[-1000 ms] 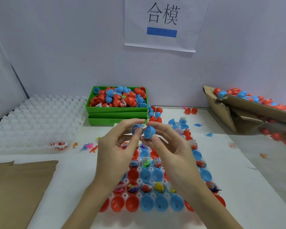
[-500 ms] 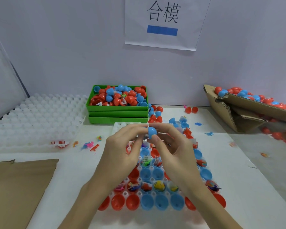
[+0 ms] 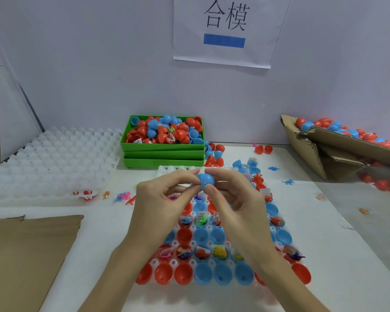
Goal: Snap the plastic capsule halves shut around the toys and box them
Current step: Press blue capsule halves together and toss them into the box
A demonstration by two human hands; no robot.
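Capsule tray (image 3: 221,276) nearest us at 6 o'clock: open halves, some holding toys. Above it, left hand (image 3: 158,199) and right hand (image 3: 232,199) both pinching blue capsule (image 3: 206,180). A second ago halves were apart; now pressed together (seam hidden). We judge boxing next: cardboard box (image 3: 338,143) at 2 o'clock.

— What do we have on the white surface (image 3: 324,255)?

— Stacked green trays (image 3: 163,155) at the back, white dimpled trays (image 3: 50,163) left, a brown cardboard sheet (image 3: 25,255) near left, a cardboard box (image 3: 338,152) right.

— And the scattered bits?

— Loose capsule halves (image 3: 263,149) and what we take for tiny toys (image 3: 288,182).
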